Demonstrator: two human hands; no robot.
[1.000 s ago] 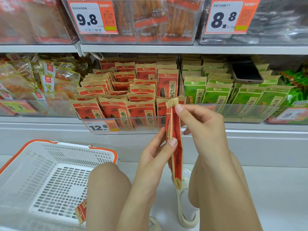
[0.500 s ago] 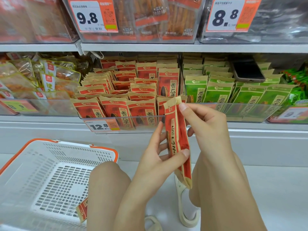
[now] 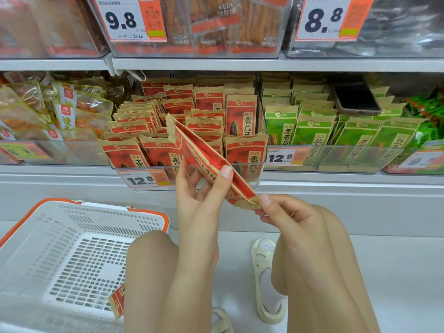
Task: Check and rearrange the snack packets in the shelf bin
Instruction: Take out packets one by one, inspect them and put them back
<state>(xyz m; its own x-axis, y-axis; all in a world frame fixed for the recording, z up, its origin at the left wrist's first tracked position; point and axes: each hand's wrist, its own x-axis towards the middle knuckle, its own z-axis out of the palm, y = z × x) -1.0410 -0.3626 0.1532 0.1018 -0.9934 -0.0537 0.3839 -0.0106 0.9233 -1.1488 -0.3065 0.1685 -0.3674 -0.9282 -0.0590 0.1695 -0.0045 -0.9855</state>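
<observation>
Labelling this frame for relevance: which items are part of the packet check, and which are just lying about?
In the job:
- red and tan paper snack packet, tilted, held by left hand and right hand
- clear plastic shelf bin of matching red packets

Lying about:
- white plastic basket with orange rim, one red packet inside
- dark phone on green packets
- orange price tags

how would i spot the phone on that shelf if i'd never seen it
Find the clear bin of green seed packets, right of the red ones. The dark rectangular phone lies flat on top of the back rows, the only thing there that is not a paper packet.
</observation>
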